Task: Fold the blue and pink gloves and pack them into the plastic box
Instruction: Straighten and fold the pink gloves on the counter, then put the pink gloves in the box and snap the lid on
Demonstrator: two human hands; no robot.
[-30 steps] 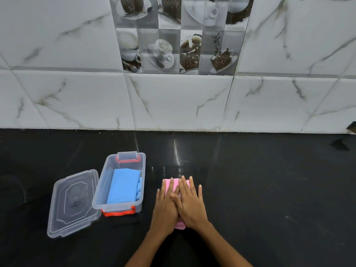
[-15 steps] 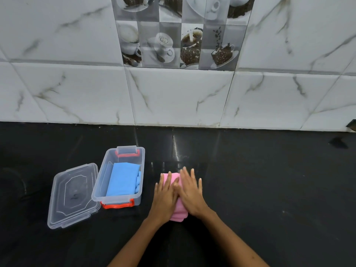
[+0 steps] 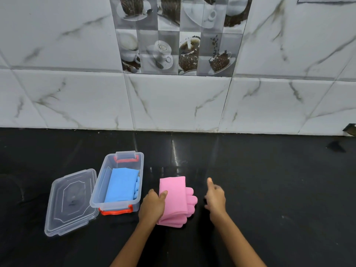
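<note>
The folded pink gloves [image 3: 176,200] lie on the black counter, finger tips poking out on the right side. My left hand [image 3: 153,206] grips the stack at its left edge, thumb on top. A little to the right of the gloves hovers my right hand [image 3: 215,199], apart from them and holding nothing, its thumb pointing up. The folded blue gloves [image 3: 122,185] lie inside the clear plastic box [image 3: 115,204], which has red latches and stands just left of my left hand.
The box's clear lid [image 3: 70,202] lies flat on the counter, touching the box's left side. A tiled marble-look wall [image 3: 177,101] rises behind the black counter [image 3: 269,180]. A small dark object [image 3: 349,129] sits at the far right by the wall.
Both hands were pressing flat on the pink gloves. Now the right hand has lifted off to the right and the left hand has slid to the stack's left edge and gripped it.
</note>
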